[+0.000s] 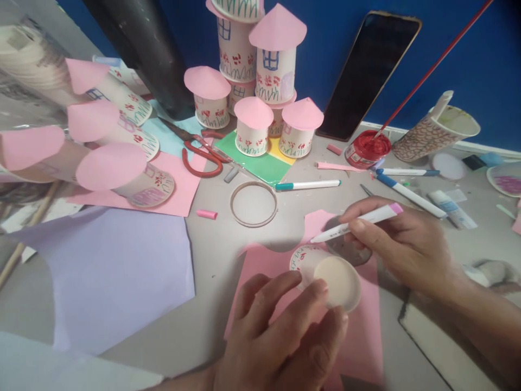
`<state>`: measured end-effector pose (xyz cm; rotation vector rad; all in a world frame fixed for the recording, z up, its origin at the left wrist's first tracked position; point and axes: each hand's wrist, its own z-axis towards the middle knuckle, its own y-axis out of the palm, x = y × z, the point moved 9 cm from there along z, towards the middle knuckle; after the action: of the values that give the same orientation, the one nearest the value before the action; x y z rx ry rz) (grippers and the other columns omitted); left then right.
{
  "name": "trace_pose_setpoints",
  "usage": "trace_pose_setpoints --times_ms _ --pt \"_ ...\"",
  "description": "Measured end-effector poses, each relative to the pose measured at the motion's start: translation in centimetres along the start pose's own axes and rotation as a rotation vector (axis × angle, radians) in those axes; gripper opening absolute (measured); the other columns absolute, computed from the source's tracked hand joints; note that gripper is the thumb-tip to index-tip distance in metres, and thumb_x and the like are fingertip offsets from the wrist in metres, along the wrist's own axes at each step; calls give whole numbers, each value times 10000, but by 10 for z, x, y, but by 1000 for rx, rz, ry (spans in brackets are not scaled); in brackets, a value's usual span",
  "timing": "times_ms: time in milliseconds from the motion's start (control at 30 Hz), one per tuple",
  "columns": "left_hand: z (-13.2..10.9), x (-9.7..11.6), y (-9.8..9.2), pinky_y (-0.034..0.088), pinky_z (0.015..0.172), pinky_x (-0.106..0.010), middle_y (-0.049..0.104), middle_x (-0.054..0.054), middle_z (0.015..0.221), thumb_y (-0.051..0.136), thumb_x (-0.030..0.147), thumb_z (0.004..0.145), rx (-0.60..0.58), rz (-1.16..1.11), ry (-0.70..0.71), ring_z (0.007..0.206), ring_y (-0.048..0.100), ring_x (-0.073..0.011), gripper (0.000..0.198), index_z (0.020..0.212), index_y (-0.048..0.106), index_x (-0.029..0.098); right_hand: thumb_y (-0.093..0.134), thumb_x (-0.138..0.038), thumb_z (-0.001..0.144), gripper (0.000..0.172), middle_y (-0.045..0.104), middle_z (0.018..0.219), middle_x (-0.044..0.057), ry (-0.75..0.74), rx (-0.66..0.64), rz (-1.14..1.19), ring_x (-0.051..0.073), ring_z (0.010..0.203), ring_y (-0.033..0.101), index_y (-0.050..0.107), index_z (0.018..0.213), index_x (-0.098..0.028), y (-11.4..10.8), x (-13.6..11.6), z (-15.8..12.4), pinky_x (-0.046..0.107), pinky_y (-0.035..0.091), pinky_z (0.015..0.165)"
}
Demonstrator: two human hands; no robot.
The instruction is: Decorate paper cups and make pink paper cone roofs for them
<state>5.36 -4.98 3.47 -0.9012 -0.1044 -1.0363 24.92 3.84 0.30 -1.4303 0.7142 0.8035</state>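
Note:
My left hand (285,331) steadies a small paper cup (340,282), with bent fingertips against its side and rim. The cup lies tilted over pink paper (362,336), its mouth facing me, and red and green drawings show on its wall. My right hand (402,250) grips a white marker (358,224) with a pink end pointing up to the right. The marker's tip sits just above the cup's decorated far end; whether it touches the cup I cannot tell. Part of the cup is hidden by my left fingers.
Decorated cup houses (254,130) with pink cone roofs stand at the back. More cup houses (152,184) lie at left, near scissors (203,155) and lilac paper (122,282). A tape ring (233,209), teal marker (308,185), red paint jar (358,157) and leaning phone (366,76) lie beyond my hands.

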Motion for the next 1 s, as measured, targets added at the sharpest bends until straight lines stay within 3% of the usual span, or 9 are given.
trace_pose_setpoints --times_ms 200,367,500,700,867,1000 --pt "3 1 1 489 908 -394 776 -50 1120 660 144 943 -111 -6 32 1171 631 -236 192 1115 718 205 639 -355 980 192 729 718 -12 -115 -92 -101 129 552 630 716 845 -241 13 -30 14 245 485 530" --pt "0 0 -1 472 922 -416 763 -76 1154 634 127 946 -95 -38 22 1186 624 -251 215 1136 718 182 621 -331 985 152 753 753 -2 -126 -178 -109 141 581 653 715 912 -236 29 -34 17 257 491 556" --pt "-1 1 1 459 924 -419 756 -83 1169 623 96 935 -83 -46 23 1187 622 -258 240 1139 724 171 615 -333 990 162 741 705 -9 -119 -185 -125 134 549 630 708 914 -226 29 -32 18 256 473 545" --pt "-3 0 2 466 923 -407 759 -82 1179 591 98 949 -115 -60 19 1184 628 -258 265 1162 725 182 627 -374 987 212 703 658 -19 -95 -80 -181 129 521 604 701 849 -231 7 -18 11 251 457 507" --pt "-4 -1 1 479 934 -478 730 -148 1250 544 302 1019 -127 -136 8 1203 614 -322 306 1231 692 140 629 -384 982 217 690 622 2 16 34 -148 159 509 608 701 847 -230 -13 2 -13 274 461 479" --pt "0 2 2 478 935 -457 725 -142 1251 608 38 916 -187 -126 35 1188 612 -293 364 1262 667 139 631 -356 974 194 703 650 6 16 106 -124 168 552 641 700 834 -240 -20 -2 -39 281 502 543"
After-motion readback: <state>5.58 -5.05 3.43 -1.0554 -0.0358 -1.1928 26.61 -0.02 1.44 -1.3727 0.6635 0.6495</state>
